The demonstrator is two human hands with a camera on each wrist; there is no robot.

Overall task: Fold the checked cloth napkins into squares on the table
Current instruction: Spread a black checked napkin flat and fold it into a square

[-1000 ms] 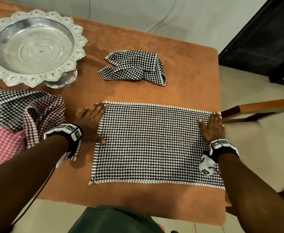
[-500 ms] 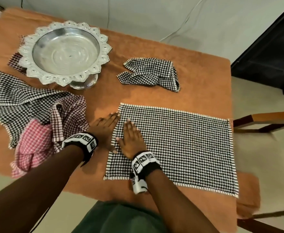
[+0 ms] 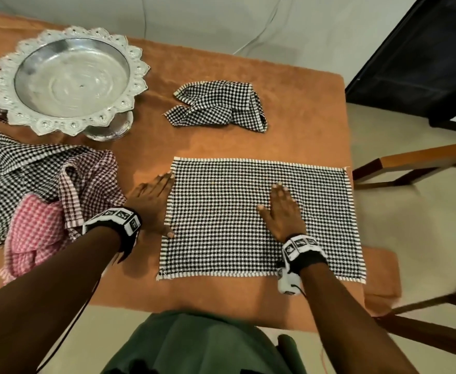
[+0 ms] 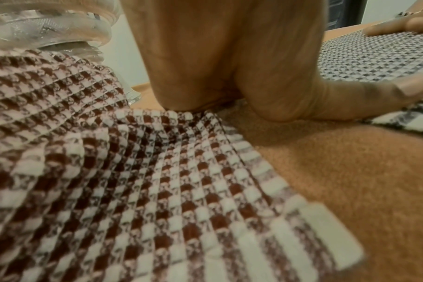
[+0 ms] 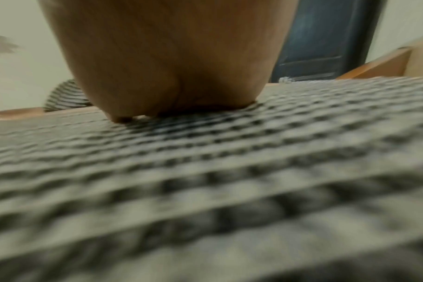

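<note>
A black-and-white checked napkin (image 3: pixel 221 220) lies spread flat as a wide rectangle on the orange table cover (image 3: pixel 288 109). My right hand (image 3: pixel 282 209) presses flat on its middle, fingers straight; the right wrist view shows the palm (image 5: pixel 172 66) down on the blurred weave (image 5: pixel 229 171). My left hand (image 3: pixel 154 201) lies flat at the napkin's left edge, thumb tip touching the hem. In the left wrist view the palm (image 4: pixel 217 57) rests on the table with the thumb reaching onto the black check (image 4: pixel 374 57). Another black-and-white napkin (image 3: pixel 218 106) lies crumpled beyond it.
A silver pedestal tray (image 3: pixel 70 76) stands at the back left. A heap of black, maroon (image 4: pixel 109 181) and pink checked cloths (image 3: pixel 40 190) lies at the left. Wooden chair parts (image 3: pixel 415 163) stand off the table's right edge.
My right hand has slid rightward across the napkin, from beside the left hand to its middle. A second ago it was at the right edge. The left hand has stayed put.
</note>
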